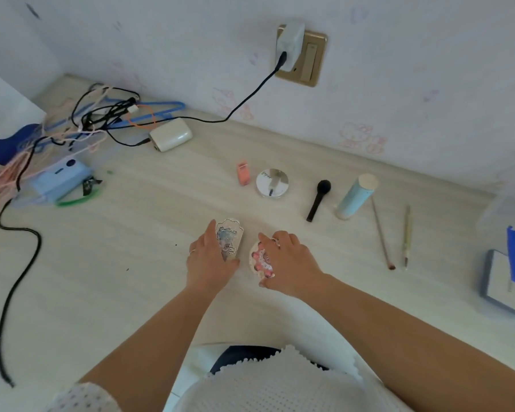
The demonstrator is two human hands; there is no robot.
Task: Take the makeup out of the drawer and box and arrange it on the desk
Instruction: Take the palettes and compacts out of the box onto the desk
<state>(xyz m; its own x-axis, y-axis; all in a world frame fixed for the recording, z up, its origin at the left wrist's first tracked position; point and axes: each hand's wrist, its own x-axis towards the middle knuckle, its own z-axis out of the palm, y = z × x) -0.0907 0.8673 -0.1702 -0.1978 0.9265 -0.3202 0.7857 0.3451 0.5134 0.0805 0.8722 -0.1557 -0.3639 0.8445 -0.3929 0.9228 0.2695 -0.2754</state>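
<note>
Left hand [210,260]: flat on the desk [131,263], fingers nearly straight, laid along the left edge of a silver embossed compact [231,240], thumb at its near end; touching, not lifting.

Right hand [290,260]: fingers curled over a pink-and-white round compact [260,260], thumb under its near edge; the compact lies on the desk under the palm's left side. The two compacts sit just beside each other, apart, one per hand.

Beyond the hands, in a row toward the wall, one of each:
- pink lipstick-size case [243,173], lying flat
- round mirrored compact [272,183], just right of the pink case
- black stubby brush [318,200]
- pale blue tube with a cream cap [356,196], lying tilted, near the brush

Right of the tube: two thin brushes [382,233], side by side, apart.

Far right edge: one clear box [506,286] with blue inside, partly cut off.

Far left: tangled cables [101,114], one white charger [170,134], one light blue device [61,176].
</note>
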